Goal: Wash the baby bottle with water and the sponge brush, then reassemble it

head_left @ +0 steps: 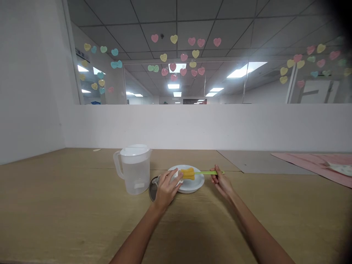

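Observation:
My left hand (167, 189) is closed around a small white cup (179, 177), which is tipped on its side with its mouth to the right. In my right hand (222, 182) is the green handle of a cup brush (205, 172). The brush's yellow sponge head (188, 173) is at the cup's mouth; my fingers hide how far it reaches in. Both are held over a white bowl (189, 188) on the table. Partly covered by my left hand, a dark round object (152, 193) with a pale rim lies left of the bowl.
A clear plastic pitcher (136, 176) with a white lid stands left of the bowl, its handle facing left. Toward the right lie a grey sheet (258, 163) and a pink cloth (308, 165). Behind the wooden table (68, 205) rises a white wall (176, 126) under a window.

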Motion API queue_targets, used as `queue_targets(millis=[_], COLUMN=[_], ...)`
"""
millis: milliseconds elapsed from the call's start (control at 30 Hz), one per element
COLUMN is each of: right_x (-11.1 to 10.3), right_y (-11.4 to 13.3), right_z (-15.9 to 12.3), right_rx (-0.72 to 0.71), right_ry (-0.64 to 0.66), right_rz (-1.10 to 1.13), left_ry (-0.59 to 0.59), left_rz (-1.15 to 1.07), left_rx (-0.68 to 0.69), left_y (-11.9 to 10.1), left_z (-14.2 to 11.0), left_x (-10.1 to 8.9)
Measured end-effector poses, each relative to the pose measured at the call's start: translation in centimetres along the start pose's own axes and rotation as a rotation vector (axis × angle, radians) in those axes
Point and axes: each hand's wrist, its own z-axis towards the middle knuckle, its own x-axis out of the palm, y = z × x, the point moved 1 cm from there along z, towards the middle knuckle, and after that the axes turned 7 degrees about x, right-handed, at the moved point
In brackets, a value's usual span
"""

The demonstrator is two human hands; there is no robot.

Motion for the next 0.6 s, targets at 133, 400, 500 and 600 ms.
queue_targets(millis=[133, 400, 500, 600], right_x=[1.4, 0.6, -2.0, -4.5], right_y=[-0.4, 0.0, 0.1, -0.3], right_z=[-1.0, -0.1, 1.3, 2.4], right_rx=[0.037, 0.055, 0.041, -0.036], right_ry=[0.141, -0.013, -0.175, -0.308], right_rz=[-0.168, 0.076, 0.234, 0.318], left_ry=[0.064, 0.133, 0.087, -0.11], left_rz=[0.016, 0.08, 0.038, -0.027], left_rx=[0.146, 0.091, -0.023, -0.29], left_y=[-0.7, 0.7, 1.7, 2.1], left_z=[0.1, 0.2, 0.1, 0.3], left_x=[0.2, 0.2, -0.1, -0.6])
